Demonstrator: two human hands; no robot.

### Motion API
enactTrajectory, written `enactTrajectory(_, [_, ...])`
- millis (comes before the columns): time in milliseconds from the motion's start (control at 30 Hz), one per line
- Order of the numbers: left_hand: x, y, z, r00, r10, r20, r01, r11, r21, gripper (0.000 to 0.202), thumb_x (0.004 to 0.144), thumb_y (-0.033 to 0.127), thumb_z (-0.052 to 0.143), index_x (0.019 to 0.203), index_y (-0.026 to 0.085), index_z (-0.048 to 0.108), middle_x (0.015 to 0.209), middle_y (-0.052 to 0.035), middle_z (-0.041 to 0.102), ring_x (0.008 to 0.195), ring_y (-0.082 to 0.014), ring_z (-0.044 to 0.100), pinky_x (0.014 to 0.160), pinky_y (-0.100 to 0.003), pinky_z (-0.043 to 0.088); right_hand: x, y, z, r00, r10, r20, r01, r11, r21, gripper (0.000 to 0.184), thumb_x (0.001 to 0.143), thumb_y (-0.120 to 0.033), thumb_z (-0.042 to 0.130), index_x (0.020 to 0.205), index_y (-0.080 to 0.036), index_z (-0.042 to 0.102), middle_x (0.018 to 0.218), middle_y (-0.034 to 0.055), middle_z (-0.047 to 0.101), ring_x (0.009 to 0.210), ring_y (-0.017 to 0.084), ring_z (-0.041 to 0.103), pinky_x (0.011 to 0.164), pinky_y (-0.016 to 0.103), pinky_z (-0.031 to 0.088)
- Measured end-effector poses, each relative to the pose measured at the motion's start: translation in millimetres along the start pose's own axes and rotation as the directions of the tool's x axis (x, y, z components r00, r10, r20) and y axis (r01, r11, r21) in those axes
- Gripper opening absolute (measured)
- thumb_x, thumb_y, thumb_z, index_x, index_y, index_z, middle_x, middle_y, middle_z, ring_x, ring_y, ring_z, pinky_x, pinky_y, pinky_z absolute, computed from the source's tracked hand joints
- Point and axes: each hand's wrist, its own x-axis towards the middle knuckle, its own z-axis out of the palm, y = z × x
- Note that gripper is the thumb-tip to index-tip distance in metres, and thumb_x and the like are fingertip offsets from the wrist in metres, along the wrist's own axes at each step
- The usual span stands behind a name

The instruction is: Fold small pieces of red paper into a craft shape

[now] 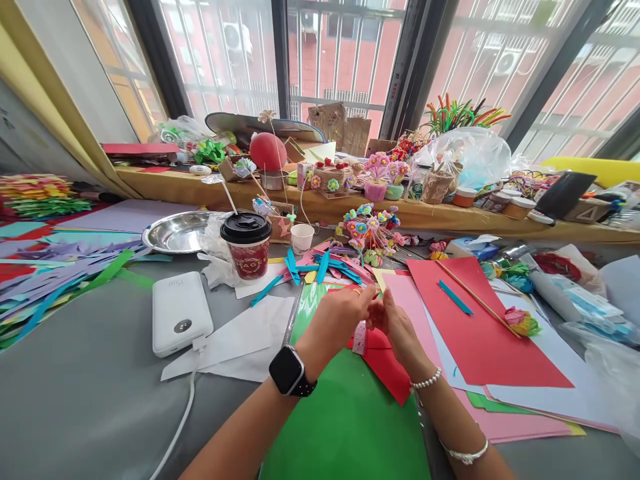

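Observation:
My left hand [336, 320], with a black smartwatch on its wrist, and my right hand [395, 327], with a pearl bracelet, meet above a green paper sheet [345, 420]. Both pinch something small between their fingertips, too small to name. A patterned pink strip [359, 339] hangs just below the hands over a red paper piece [387, 367]. A large red sheet [475, 333] with a thin wooden stick [477, 299] and a blue strip [455, 297] lies to the right. Blue paper strips [330, 267] lie just beyond the hands.
A coffee cup with a black lid [247, 245], a white power bank [180, 312] with its cable, a metal bowl [175, 232] and a small white cup [302, 237] stand left of centre. Paper flowers [370, 230] and craft supplies crowd the window ledge [450, 217]. Cut paper scraps [50, 273] lie at far left.

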Motion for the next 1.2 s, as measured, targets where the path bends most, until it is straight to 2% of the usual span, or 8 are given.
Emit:
enactTrajectory(100, [5, 2, 3.0, 0.996, 0.075, 0.042, -0.078, 0.994, 0.079, 0.018, 0.077, 0.008, 0.036, 0.091, 0.013, 0.048, 0.063, -0.0034, 0.057, 0.058, -0.0177, 0.055, 0.048, -0.025, 0.041, 0, 0, -1, 1.0, -0.002, -0.007, 0.002, 1.0, -0.02, 0.052, 0.072, -0.058, 0.035, 0.058, -0.013, 0.059, 0.052, 0.0022, 0.053, 0.046, 0.01, 0.046, 0.048, 0.022, 0.037])
enactTrajectory(233, [10, 1, 8.2, 0.987, 0.156, 0.049, -0.16, 0.983, 0.088, 0.018, 0.077, 0.005, 0.034, 0.083, 0.012, 0.049, 0.063, -0.0049, 0.056, 0.058, -0.017, 0.054, 0.05, -0.026, 0.041, 3, 3, -3, 0.999, -0.003, -0.032, 0.002, 0.999, -0.04, 0.05, 0.071, -0.058, 0.036, 0.056, -0.014, 0.056, 0.051, 0.002, 0.051, 0.045, 0.011, 0.045, 0.046, 0.023, 0.037])
enactTrajectory(433, [11, 0, 14.9, 0.985, 0.17, -0.01, -0.17, 0.985, -0.005, 0.02, 0.078, 0.006, 0.03, 0.076, 0.013, 0.049, 0.061, -0.0057, 0.054, 0.058, -0.0172, 0.052, 0.05, -0.026, 0.038, 5, 8, -5, 0.998, -0.013, -0.064, 0.006, 0.994, -0.109, 0.05, 0.072, -0.059, 0.034, 0.055, -0.016, 0.053, 0.049, 0.002, 0.049, 0.046, 0.012, 0.046, 0.047, 0.024, 0.039])
enactTrajectory(733, [12, -1, 17.0, 0.978, 0.209, 0.007, -0.209, 0.976, 0.061, 0.019, 0.079, 0.006, 0.031, 0.077, 0.012, 0.049, 0.062, -0.0064, 0.055, 0.058, -0.018, 0.052, 0.05, -0.026, 0.037, 3, 7, -7, 0.998, -0.04, -0.049, 0.033, 0.989, -0.147, 0.048, 0.073, -0.056, 0.034, 0.053, -0.017, 0.052, 0.05, 0.0022, 0.05, 0.047, 0.012, 0.046, 0.048, 0.024, 0.038])
enactTrajectory(1067, [12, -3, 24.1, 0.988, 0.154, -0.019, -0.155, 0.986, -0.065, 0.022, 0.08, 0.007, 0.029, 0.079, 0.012, 0.051, 0.063, -0.0072, 0.055, 0.06, -0.0189, 0.054, 0.052, -0.027, 0.039, 3, 4, -6, 0.996, -0.054, -0.068, 0.04, 0.981, -0.19, 0.048, 0.074, -0.055, 0.033, 0.054, -0.016, 0.052, 0.051, 0.0019, 0.05, 0.047, 0.012, 0.046, 0.047, 0.023, 0.038])
enactTrajectory(1133, [11, -6, 27.0, 0.994, 0.109, -0.016, -0.11, 0.988, -0.109, 0.021, 0.079, 0.009, 0.032, 0.08, 0.013, 0.053, 0.065, -0.0077, 0.057, 0.061, -0.0191, 0.055, 0.052, -0.027, 0.039, 4, 5, -7, 0.997, -0.051, -0.065, 0.039, 0.984, -0.176, 0.048, 0.075, -0.055, 0.033, 0.057, -0.015, 0.055, 0.054, 0.0027, 0.051, 0.048, 0.012, 0.047, 0.048, 0.023, 0.039])
enactTrajectory(1200, [11, -10, 31.8, 0.999, 0.0, -0.048, -0.011, 0.972, -0.235, 0.019, 0.079, 0.014, 0.035, 0.08, 0.015, 0.054, 0.07, -0.0074, 0.059, 0.064, -0.0187, 0.056, 0.055, -0.027, 0.04, 7, 7, -10, 0.997, -0.042, -0.068, 0.03, 0.984, -0.175, 0.049, 0.075, -0.055, 0.033, 0.064, -0.015, 0.058, 0.059, 0.004, 0.053, 0.049, 0.012, 0.048, 0.048, 0.023, 0.04])
